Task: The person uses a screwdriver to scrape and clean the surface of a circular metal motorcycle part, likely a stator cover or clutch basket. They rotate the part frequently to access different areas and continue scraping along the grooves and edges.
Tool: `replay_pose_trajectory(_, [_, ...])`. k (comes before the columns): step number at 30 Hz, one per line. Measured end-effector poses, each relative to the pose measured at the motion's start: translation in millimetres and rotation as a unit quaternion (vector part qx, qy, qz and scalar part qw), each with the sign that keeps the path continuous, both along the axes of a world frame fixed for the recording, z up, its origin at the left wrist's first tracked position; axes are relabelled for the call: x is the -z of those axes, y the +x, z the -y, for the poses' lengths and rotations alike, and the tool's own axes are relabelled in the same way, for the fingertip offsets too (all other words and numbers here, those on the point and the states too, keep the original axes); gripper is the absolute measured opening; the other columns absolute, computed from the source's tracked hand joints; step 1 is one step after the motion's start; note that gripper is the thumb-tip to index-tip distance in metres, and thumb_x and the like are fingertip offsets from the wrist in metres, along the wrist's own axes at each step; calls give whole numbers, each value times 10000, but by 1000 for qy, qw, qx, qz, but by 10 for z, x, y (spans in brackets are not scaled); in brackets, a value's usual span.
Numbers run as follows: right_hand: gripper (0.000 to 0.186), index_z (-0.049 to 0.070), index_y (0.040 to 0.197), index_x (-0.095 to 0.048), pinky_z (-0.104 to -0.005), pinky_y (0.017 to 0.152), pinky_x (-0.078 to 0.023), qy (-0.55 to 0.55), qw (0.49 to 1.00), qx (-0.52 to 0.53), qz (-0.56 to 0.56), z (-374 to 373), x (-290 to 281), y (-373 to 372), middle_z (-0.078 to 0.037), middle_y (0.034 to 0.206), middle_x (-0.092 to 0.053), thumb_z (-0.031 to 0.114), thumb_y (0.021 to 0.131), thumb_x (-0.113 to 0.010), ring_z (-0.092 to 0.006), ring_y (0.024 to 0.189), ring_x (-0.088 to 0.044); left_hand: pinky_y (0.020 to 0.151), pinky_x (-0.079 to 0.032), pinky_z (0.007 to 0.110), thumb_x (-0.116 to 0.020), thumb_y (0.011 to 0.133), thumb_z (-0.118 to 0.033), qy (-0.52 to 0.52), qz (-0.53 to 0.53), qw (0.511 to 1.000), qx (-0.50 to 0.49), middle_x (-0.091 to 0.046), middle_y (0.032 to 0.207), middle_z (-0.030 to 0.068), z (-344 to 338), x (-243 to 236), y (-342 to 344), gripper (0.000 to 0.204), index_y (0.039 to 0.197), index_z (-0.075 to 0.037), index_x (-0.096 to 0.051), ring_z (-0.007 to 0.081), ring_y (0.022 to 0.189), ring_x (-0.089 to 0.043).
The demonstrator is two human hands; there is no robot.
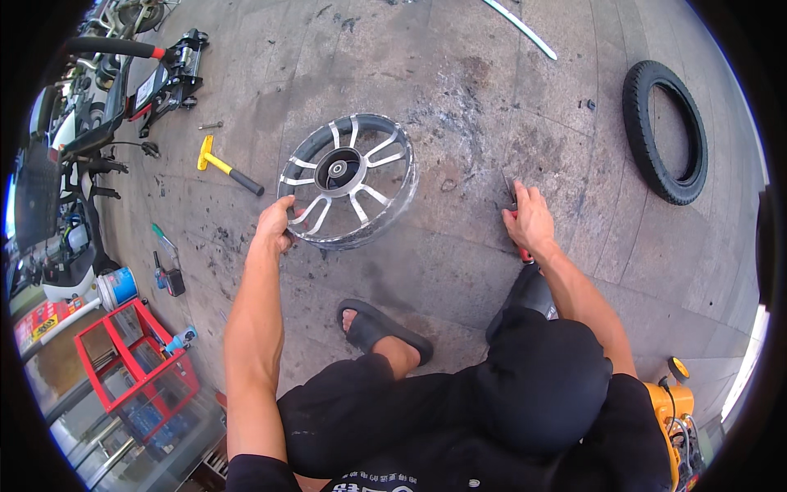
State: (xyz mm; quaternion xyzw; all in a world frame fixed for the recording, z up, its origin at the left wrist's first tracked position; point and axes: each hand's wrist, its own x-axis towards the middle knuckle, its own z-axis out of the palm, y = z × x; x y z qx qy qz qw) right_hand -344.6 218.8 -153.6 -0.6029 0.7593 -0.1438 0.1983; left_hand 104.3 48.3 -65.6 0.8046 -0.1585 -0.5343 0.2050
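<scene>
Wheel [352, 177] in the left hand [276, 223], red-handled tool [526, 256] in the right hand [530, 221]

Nearest are the person's knees [537, 394] in black cloth, with a black sandal [381, 330] just beyond, on the floor [459, 283]. At the lower right stands part of a yellow machine [674, 403]; at the lower left is a red-framed rack [139, 389], and past it a blue and white bucket [120, 287].

The right hand is closed around the tool's red handle, with a thin dark tip pointing away from the person. It is well apart from the wheel. The left hand grips the near left edge of the wheel, thumb and fingers pinching the rim. The wheel, bare of any tyre, has pale spokes and a round hub, and is held tilted ahead of the person; whether its lower edge touches the floor I cannot tell.

Left of the wheel lies a hammer [220, 164] with a yellow head and a black grip, and a small bolt [211, 125] lies just beyond it. Well off to the right, a black tyre [638, 135] lies on the floor. At the upper left is a black stand [176, 78] on small wheels. Farthest ahead, a pale strip [525, 33] runs out of view at the top edge.
</scene>
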Motion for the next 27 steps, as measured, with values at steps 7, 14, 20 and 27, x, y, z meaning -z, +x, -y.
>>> replay_pose_trajectory(7, [326,77,1131,-664,-406,772,-531,-118,943,-208,232,818,-606,535,-118,1033,-604,97,812,-728,-321,951,-616,539,-520,399,-597,938,-246,22,1,1000,5,-628,909,93,66,-40,-17,180,945,-66,-589,231,681,-630])
replay_pose_trajectory(14, [242,64,969,-701,-400,700,-501,-260,853,-375,254,1370,-1101,947,-77,912,-592,164,762,-778,-293,867,-586,711,-590,418,-594,950,-359,-67,-135,988,-34,-692,873,106,247,-560,-251,357,1075,-27,-641,271,787,-695])
replay_pose_trajectory(20, [162,23,941,-727,-318,631,-486,-66,849,-206,482,1281,-1458,1119,-79,772,-666,177,892,-723,-151,706,-623,763,-542,361,-610,961,-491,-269,-149,951,22,-637,1080,88,120,-959,-787,521,1187,-23,-572,163,851,-626])
replay_pose_trajectory(27, [219,15,934,-739,-273,596,-505,58,804,-75,587,1431,-1555,1265,-36,762,-710,234,931,-721,-85,645,-616,501,-485,261,-555,1018,-259,-334,-137,922,141,-658,875,29,-273,-909,-1501,207,1050,-58,-594,103,661,-611])
